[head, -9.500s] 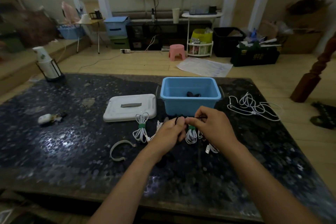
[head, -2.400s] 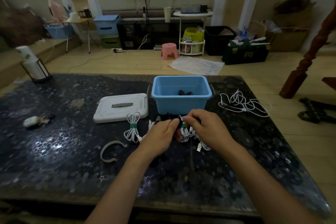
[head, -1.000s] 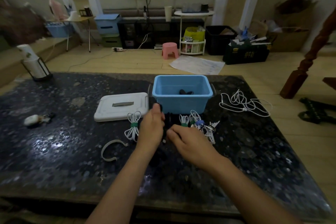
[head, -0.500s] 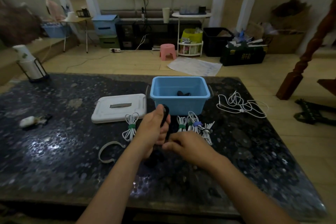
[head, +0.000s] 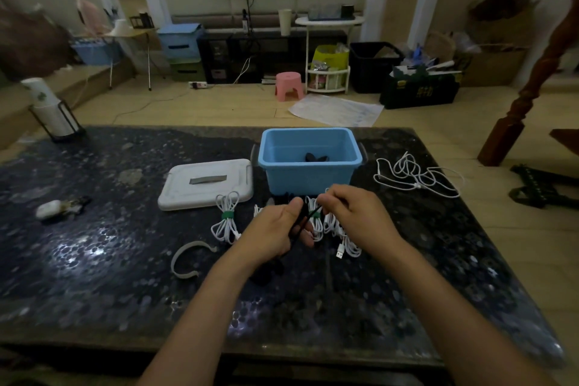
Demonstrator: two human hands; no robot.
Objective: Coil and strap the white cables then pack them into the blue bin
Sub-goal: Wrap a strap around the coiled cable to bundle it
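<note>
Dark speckled table point(head: 94, 260); wood floor point(head: 219, 106); cluttered shelving point(head: 269, 53) behind.

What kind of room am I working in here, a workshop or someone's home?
Most likely a lived-in home room, not a workshop: a pink stool on a wooden floor, storage drawers and boxes along the wall, and a dark stone-topped table as the work surface.

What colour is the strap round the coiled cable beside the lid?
Green strap, seen in the head view.
</note>
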